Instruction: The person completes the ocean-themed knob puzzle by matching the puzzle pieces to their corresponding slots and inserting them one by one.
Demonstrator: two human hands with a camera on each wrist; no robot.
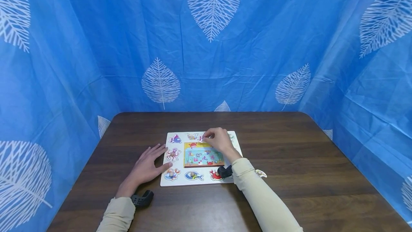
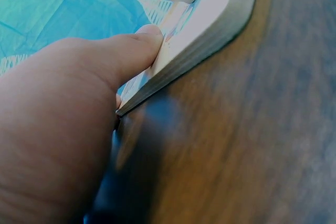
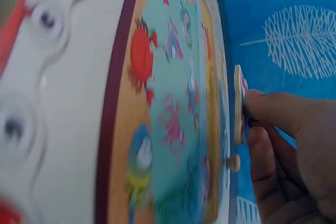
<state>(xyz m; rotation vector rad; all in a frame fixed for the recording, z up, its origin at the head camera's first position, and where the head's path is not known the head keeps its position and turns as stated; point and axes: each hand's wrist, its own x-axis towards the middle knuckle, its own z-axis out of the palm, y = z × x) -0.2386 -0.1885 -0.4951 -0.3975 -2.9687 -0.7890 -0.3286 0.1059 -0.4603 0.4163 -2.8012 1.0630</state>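
A white wooden peg puzzle board (image 1: pixel 165 182) with sea-animal pieces round a printed aquarium picture (image 1: pixel 202 158) lies on the table. My left hand (image 1: pixel 146 165) rests at its left side, fingers spread and fairly straight; the thumb (image 2: pixel 142 45) presses on the board's top near the edge. Over the back part of the board, my right hand (image 1: pixel 221 142) pinches a small puzzle piece (image 3: pixel 239 106) between thumb and fingers. In the right wrist view the piece stands edge-on, apart from the board, its printed face mostly hidden. An octopus piece (image 1: pixel 173 154) is near the left fingers.
A crab piece (image 1: pixel 215 175) and a whale-like piece (image 1: pixel 194 175) sit along the board's front. Past the right forearm, a pale curved piece (image 1: pixel 260 173) lies by the board's right side. Brown wooden table (image 1: pixel 289 153); blue leaf-print curtain (image 1: pixel 225 81) behind it.
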